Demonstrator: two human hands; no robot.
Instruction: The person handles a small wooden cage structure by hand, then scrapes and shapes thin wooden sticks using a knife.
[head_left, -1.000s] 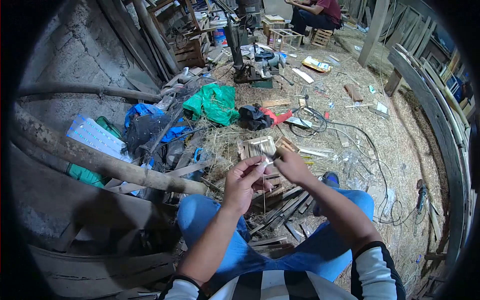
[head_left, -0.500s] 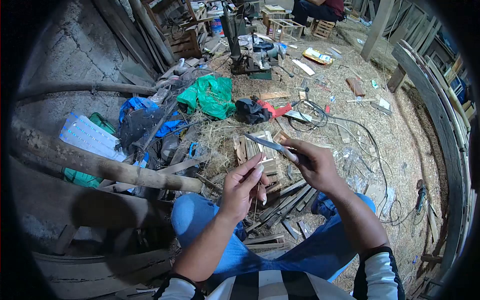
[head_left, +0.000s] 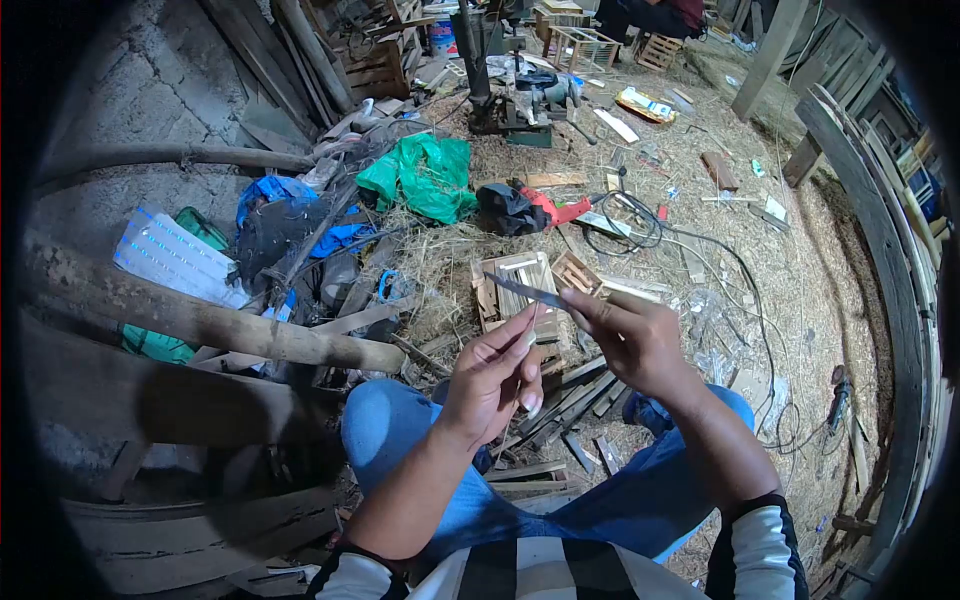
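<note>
In my right hand [head_left: 637, 345] is a knife [head_left: 520, 290], its blade pointing left across the tips of my left fingers. My left hand [head_left: 488, 388] pinches a thin, pale sliver [head_left: 538, 314], probably wood or bamboo; most of it is hidden by the fingers. The blade lies close to the sliver's upper end, and I cannot tell whether they touch. Below the hands, a small wooden crate [head_left: 484, 300] holding wood strips stands on the floor, with a smaller wooden box [head_left: 577, 272] beside it. Dark wood strips [head_left: 572, 408] lie between my knees.
A bamboo pole [head_left: 200, 318] crosses at left. Ahead lie a green plastic bag [head_left: 420, 178] and a red power tool [head_left: 555, 208] with a black cord [head_left: 735, 262]. A machine [head_left: 520, 110] stands farther back. A wooden beam [head_left: 880, 220] runs along the right. Another person [head_left: 650, 15] sits at the back.
The knife's blade has dropped slightly and lies flatter, and my right hand has shifted a little. My left hand keeps its pinch. The view has tilted slightly.
</note>
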